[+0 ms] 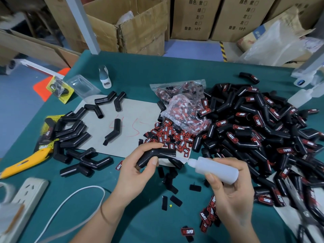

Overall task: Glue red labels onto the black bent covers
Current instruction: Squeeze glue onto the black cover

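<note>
My left hand (136, 169) grips a plain black bent cover (158, 155) above the green table. My right hand (231, 188) holds a translucent white glue bottle (214, 168), lying sideways with its nozzle pointing left toward the cover's right end. Loose red labels (168, 135) lie in a heap just beyond the cover. More labels (209, 214) lie by my right wrist. A big pile of labelled covers (259, 130) fills the right. Unlabelled covers (75, 135) sit at the left.
A plastic bag of labels (184, 104) lies at mid-table on grey cardboard (133, 109). A yellow utility knife (26, 162), a power strip (29, 192) with white cable, scissors (305, 214) and cardboard boxes (140, 23) surround the work area.
</note>
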Motion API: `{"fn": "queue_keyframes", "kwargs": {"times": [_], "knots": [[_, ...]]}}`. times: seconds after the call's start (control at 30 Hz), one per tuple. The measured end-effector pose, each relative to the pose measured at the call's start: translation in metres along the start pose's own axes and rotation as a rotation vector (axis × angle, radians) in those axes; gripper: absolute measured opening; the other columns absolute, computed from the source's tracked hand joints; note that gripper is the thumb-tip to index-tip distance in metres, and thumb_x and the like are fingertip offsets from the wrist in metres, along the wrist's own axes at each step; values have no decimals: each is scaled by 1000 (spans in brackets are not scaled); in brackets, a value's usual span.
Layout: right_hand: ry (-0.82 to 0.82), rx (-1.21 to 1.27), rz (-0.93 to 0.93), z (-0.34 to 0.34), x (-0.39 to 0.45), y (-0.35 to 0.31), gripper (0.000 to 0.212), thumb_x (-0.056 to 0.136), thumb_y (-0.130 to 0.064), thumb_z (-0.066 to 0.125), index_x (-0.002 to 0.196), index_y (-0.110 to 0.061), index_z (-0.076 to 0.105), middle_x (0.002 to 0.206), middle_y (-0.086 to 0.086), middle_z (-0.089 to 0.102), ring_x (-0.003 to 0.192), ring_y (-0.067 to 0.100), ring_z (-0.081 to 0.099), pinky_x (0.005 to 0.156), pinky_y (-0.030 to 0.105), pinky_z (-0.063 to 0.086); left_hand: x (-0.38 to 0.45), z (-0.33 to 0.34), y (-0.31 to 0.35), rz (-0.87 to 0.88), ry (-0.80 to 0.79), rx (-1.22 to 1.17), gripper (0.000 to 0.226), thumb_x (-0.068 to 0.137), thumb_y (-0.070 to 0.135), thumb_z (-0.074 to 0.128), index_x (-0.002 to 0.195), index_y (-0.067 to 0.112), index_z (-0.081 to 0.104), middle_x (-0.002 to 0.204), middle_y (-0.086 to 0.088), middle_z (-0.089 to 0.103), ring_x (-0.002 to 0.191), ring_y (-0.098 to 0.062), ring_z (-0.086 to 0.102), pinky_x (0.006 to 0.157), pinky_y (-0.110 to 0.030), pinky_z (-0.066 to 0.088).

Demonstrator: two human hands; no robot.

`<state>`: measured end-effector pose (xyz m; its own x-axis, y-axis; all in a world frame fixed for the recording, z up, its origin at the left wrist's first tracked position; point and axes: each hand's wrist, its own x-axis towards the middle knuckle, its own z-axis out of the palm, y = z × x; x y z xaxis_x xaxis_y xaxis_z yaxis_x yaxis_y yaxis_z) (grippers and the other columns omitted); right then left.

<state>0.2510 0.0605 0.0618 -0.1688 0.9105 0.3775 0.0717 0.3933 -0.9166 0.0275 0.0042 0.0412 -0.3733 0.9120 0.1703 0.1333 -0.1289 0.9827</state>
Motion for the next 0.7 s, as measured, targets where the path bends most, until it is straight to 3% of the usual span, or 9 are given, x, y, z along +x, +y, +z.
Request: {"fn": "queue_keyframes", "kwargs": {"times": [0.43, 0.7], "knots": [[11, -6, -12, -1, -1, 2, 35, 88, -31, 70, 117, -47, 61, 110, -19, 68, 99, 12, 69, 79, 28, 58, 0, 0, 6, 10, 3, -2, 29, 96, 29, 62, 119, 43, 72, 88, 22, 69, 73, 4, 61, 73, -9, 47], [18, 0, -15, -1, 0, 2, 31, 90, -38, 72, 118, -46, 60, 110, -17, 67, 100, 13, 68, 83, 25, 56, 0, 0, 9, 16, 1, 9, 31, 96, 28, 61, 119, 46, 72, 89, 23, 69, 74, 4, 62, 73, -9, 47]]}}
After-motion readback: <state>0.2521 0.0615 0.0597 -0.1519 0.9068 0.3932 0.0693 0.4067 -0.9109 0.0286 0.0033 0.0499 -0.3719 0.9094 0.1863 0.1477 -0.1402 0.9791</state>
